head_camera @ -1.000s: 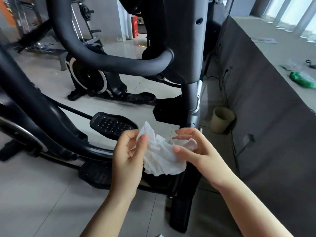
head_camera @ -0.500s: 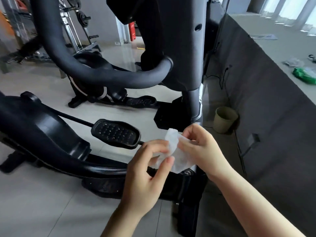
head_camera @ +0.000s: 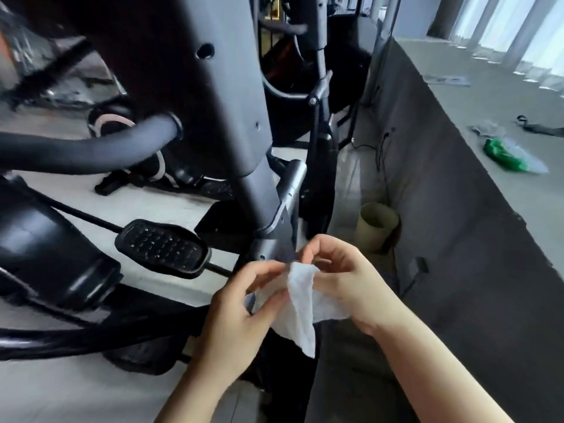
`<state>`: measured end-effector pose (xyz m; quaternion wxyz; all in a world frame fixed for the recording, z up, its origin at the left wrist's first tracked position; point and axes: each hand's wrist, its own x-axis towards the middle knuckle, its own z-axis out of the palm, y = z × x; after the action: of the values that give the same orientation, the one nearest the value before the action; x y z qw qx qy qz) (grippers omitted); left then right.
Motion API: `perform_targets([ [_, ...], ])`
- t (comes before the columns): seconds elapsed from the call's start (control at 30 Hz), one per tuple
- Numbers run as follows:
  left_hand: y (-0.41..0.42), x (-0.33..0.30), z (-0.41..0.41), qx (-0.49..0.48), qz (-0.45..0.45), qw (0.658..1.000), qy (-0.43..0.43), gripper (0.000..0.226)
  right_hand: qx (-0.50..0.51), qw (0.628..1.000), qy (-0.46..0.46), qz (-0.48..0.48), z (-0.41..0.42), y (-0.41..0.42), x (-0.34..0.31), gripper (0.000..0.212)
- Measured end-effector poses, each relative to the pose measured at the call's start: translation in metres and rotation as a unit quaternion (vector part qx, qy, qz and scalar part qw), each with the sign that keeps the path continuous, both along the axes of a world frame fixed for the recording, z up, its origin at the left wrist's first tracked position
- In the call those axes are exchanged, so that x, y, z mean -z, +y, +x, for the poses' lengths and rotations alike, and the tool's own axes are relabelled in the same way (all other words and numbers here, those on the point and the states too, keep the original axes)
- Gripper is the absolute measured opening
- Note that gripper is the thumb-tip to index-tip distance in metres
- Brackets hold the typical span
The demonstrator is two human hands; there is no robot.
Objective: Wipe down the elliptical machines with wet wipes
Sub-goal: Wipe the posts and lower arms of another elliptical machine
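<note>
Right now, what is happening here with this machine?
A person stands at an elliptical and holds a white wipe in both hands. The left hand and the right hand each pinch it, in front of the lower post and beside the pedal. The wipe hangs crumpled between them and does not touch the machine, so no wiping is going on at this moment.

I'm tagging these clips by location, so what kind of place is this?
Most likely a gym: an elliptical machine with a studded foot pedal fills the view, and more exercise machines stand behind it on the tiled floor.
</note>
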<state>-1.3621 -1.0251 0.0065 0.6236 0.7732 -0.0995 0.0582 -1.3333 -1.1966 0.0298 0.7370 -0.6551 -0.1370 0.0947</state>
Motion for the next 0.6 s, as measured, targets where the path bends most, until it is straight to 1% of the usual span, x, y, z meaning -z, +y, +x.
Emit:
perform_targets([
  [0.07, -0.037, 0.000, 0.014, -0.031, -0.003, 0.998, 0.045, 0.030, -0.002, 0.999, -0.033, -0.024, 0.015, -0.040, 0.003, 0.027],
  [0.1, -0.053, -0.001, 0.019, -0.037, 0.004, 0.998, 0.060, 0.025, -0.005, 0.999, -0.035, -0.036, 0.020, -0.060, 0.003, 0.030],
  [0.17, -0.079, -0.006, 0.030, -0.014, 0.017, 0.998, 0.060, 0.016, -0.015, 0.998, -0.041, -0.052, 0.032, -0.097, -0.002, 0.029],
  [0.23, -0.098, -0.013, 0.037, -0.014, 0.020, 0.998, 0.058, 0.013, -0.060, 0.991, -0.071, -0.092, 0.040, -0.125, -0.009, 0.028],
  [0.27, -0.106, -0.016, 0.040, -0.029, 0.017, 0.998, 0.057, 0.012, -0.088, 0.983, -0.097, -0.131, 0.044, -0.136, -0.011, 0.034],
  [0.33, -0.118, -0.019, 0.048, -0.068, 0.018, 0.996, 0.046, 0.018, -0.125, 0.958, -0.153, -0.209, 0.054, -0.155, -0.017, 0.051],
  [0.37, -0.123, -0.020, 0.055, -0.085, 0.020, 0.995, 0.041, 0.022, -0.134, 0.948, -0.174, -0.232, 0.061, -0.163, -0.019, 0.052],
  [0.43, -0.132, -0.023, 0.069, -0.104, 0.035, 0.994, 0.030, 0.025, -0.127, 0.941, -0.198, -0.244, 0.074, -0.174, -0.022, 0.037],
  [0.47, -0.136, -0.024, 0.078, -0.103, 0.044, 0.993, 0.026, 0.025, -0.113, 0.941, -0.204, -0.244, 0.081, -0.178, -0.022, 0.029],
  [0.5, -0.140, -0.025, 0.086, -0.097, 0.050, 0.994, 0.029, 0.026, -0.094, 0.941, -0.208, -0.250, 0.089, -0.182, -0.021, 0.024],
  [0.6, -0.154, -0.025, 0.112, -0.064, 0.047, 0.995, 0.061, 0.020, -0.041, 0.920, -0.258, -0.294, 0.117, -0.191, -0.019, 0.026],
])
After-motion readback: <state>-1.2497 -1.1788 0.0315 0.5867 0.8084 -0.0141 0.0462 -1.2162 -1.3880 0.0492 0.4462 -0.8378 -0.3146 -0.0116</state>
